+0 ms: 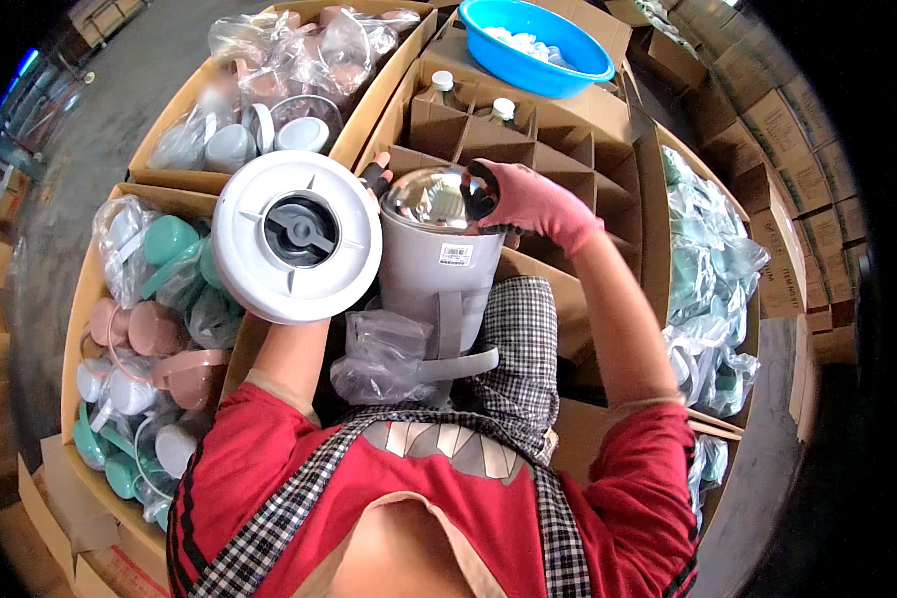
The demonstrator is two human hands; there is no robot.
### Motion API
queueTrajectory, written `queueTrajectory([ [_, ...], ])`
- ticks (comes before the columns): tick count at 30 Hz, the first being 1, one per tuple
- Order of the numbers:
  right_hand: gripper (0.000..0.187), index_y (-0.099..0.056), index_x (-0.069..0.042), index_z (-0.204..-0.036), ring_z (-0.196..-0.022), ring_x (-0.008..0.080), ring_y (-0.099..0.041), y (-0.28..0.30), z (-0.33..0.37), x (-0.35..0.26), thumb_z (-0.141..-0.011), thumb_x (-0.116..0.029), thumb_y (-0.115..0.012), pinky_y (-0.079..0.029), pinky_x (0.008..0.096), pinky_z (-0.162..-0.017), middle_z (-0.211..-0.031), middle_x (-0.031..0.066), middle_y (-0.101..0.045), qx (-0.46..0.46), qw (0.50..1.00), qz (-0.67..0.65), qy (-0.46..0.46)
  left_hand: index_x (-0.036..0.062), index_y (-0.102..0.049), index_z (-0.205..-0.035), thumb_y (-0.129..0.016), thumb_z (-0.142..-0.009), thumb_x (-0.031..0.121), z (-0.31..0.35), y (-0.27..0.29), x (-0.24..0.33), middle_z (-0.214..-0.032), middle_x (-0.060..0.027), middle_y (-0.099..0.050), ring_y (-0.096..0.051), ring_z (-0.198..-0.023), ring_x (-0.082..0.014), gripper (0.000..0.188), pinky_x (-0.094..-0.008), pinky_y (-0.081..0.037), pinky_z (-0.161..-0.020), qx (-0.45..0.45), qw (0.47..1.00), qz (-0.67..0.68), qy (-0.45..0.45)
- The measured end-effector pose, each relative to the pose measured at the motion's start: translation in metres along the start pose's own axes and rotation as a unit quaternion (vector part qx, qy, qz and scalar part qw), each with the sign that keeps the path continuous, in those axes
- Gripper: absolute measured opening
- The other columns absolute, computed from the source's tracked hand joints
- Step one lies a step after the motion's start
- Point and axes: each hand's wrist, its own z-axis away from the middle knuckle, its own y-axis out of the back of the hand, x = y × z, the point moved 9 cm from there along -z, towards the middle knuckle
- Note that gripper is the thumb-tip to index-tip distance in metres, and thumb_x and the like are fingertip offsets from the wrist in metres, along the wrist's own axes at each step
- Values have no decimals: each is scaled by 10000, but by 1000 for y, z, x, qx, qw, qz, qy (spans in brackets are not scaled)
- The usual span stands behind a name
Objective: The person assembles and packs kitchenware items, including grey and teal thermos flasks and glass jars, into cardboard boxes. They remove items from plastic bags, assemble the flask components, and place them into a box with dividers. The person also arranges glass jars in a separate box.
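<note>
A red knit shirt (516,513) with a pale neckband lies nearest, crossed by 2 black-and-white checked straps (560,518). Above it, a round white lid (244,264) shows a face of smooth, hard-looking plastic, with small raised ribs around a metal-ringed opening; a dark, knob-like bar sits inside.

The left hand (377,176) is mostly hidden behind this lid. Only a few fingertips, partly dark-covered, show past its right edge, slightly apart; I cannot tell what the others grip.

The grey container (424,264) is in front of the torso, just right of the lid: a smooth, matte cylinder with a strap-like handle (448,324), a small white label and mirror-bright metal at its top. I cannot tell whether that metal bulges or hollows. The right hand (528,204), in a pink knit glove with dark fingertips, has its fingers bent against the metal's right edge; whether they pinch it I cannot tell. Crumpled clear plastic (384,359) lies against the container's lower left.

Beyond stands a divided carton (568,169) of brown cardboard cells, with 2 white-capped bottles (503,112). A glossy blue basin (533,82) holds crinkled white pieces. The left carton (74,334) holds rounded green, pink and white vessels, some in film.
</note>
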Motion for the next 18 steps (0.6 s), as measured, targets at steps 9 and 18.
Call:
queueTrajectory([
  [9, 627, -475, -25, -1102, -887, 244, -556, -43, -8, -26, -610, -363, -669, -416, 305, -792, -975, 164, -575, -110, 989, -31, 90, 18, -424, -1126, -431, -826, 111, 12, -25, -8, -1126, -109, -459, -436, -1043, -195, 314, -295, -346, -899, -23, 999, -5, 29],
  [18, 641, -433, -37, -1161, -970, 246, -514, -7, -9, 25, -787, -558, -427, -399, 375, -857, -1064, 132, -528, 64, 857, -512, -18, 2, -424, -1154, -440, -816, 79, 3, -75, 72, -1152, -123, -465, -445, -1061, -200, 347, -286, -353, -902, 47, 935, -217, -277],
])
